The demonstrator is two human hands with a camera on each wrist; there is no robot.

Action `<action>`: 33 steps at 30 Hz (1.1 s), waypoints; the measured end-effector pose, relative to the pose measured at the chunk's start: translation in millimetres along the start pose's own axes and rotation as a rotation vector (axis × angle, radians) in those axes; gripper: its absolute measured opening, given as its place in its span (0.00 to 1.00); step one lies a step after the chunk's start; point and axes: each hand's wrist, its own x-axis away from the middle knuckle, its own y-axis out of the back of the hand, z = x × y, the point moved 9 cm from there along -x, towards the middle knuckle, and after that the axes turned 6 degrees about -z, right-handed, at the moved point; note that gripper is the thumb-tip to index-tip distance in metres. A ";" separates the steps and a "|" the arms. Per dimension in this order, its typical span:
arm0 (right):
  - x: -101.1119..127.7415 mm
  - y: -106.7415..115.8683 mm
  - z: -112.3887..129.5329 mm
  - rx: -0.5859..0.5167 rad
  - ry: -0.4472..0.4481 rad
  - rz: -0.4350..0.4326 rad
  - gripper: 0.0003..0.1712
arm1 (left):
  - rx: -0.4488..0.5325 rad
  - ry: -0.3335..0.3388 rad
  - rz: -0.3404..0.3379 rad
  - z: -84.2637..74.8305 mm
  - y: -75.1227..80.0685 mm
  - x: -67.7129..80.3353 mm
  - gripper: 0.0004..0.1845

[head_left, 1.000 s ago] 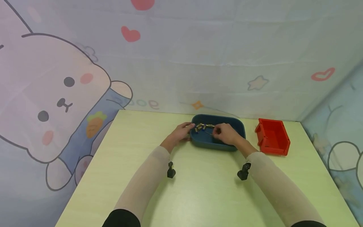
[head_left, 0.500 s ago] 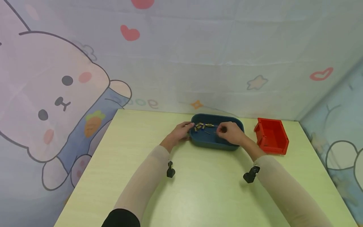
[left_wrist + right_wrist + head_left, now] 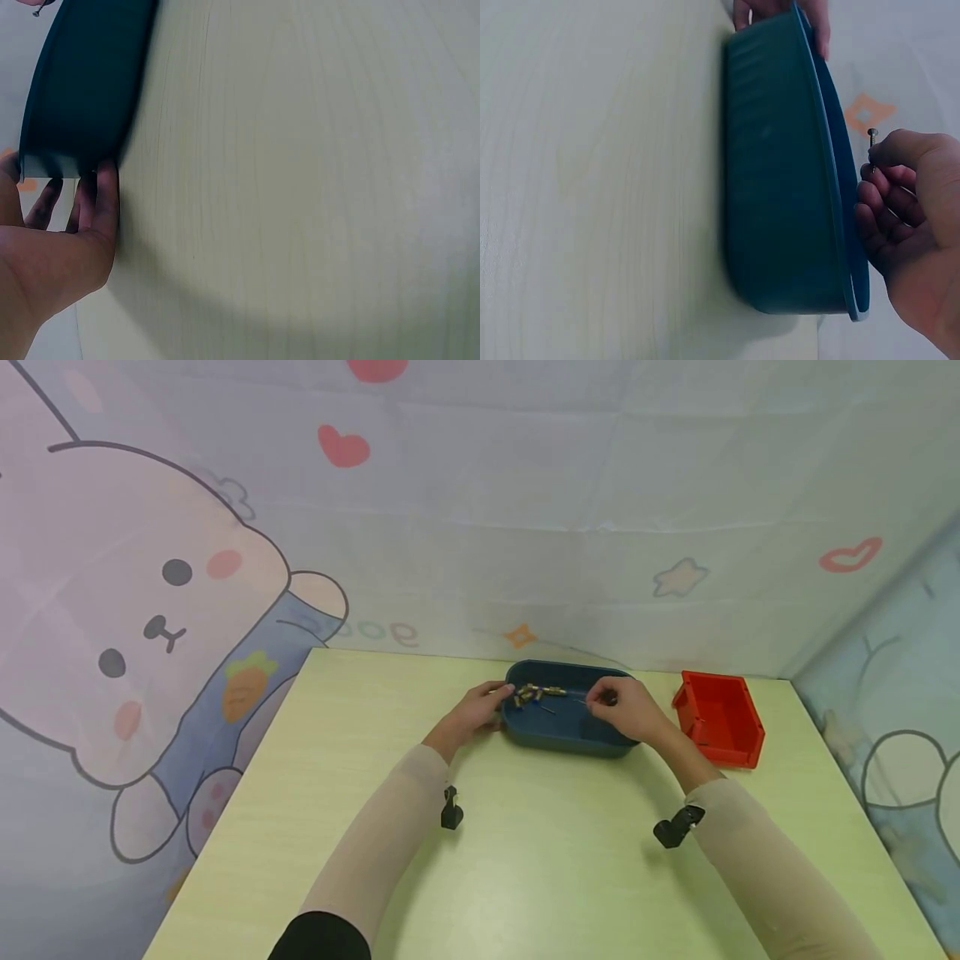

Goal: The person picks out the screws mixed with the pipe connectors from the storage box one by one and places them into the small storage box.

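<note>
A dark blue-green plastic bin (image 3: 562, 745) stands near the table's back edge. My left hand (image 3: 477, 708) grips its left end, thumb over the rim and fingers against the outer wall. My right hand (image 3: 628, 706) is above the bin's right end and pinches a small metal screw (image 3: 872, 139) between thumb and fingertip, head up in the right wrist view. Its other fingers curl beside the rim. Several brass-coloured fittings (image 3: 527, 695), some with blue parts, lie inside at the left. Another thin screw-like piece (image 3: 548, 710) lies on the bin floor.
A red open bin (image 3: 722, 718) stands to the right, near the right forearm. The pale wood-grain table (image 3: 547, 860) ends at a printed cloth backdrop (image 3: 480, 527) behind both bins. A small black wrist camera (image 3: 678, 827) sits on the right sleeve.
My right hand has moved up and right from the middle of the blue-green bin to its right end, with the screw pinched. My left hand stays on the bin's left end.
</note>
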 end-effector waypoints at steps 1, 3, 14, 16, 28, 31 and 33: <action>0.7 1.3 -1.6 0.000 -0.006 -0.007 0.06 | -0.001 -0.001 -0.002 0.5 0.0 -0.5 0.33; 2.5 4.9 -4.4 0.006 -0.018 -0.025 0.05 | -0.004 -0.001 -0.005 1.6 -0.2 -1.8 0.33; 13.4 30.4 -16.6 0.003 -0.054 -0.131 0.05 | -0.010 0.004 -0.008 3.2 -2.4 -2.5 0.32; 15.9 36.0 -20.7 -0.003 -0.066 -0.146 0.05 | -0.006 0.001 -0.004 2.3 -2.9 -1.8 0.33; 28.3 55.1 -40.0 -0.020 -0.091 -0.208 0.07 | -0.004 -0.003 -0.001 2.5 -3.5 -3.2 0.33; 30.1 57.8 -43.2 -0.025 -0.110 -0.209 0.07 | 0.000 -0.002 -0.004 2.5 -2.9 -2.9 0.33; 31.6 60.9 -45.7 -0.022 -0.125 -0.211 0.08 | 0.001 -0.001 -0.007 2.0 -2.7 -2.4 0.33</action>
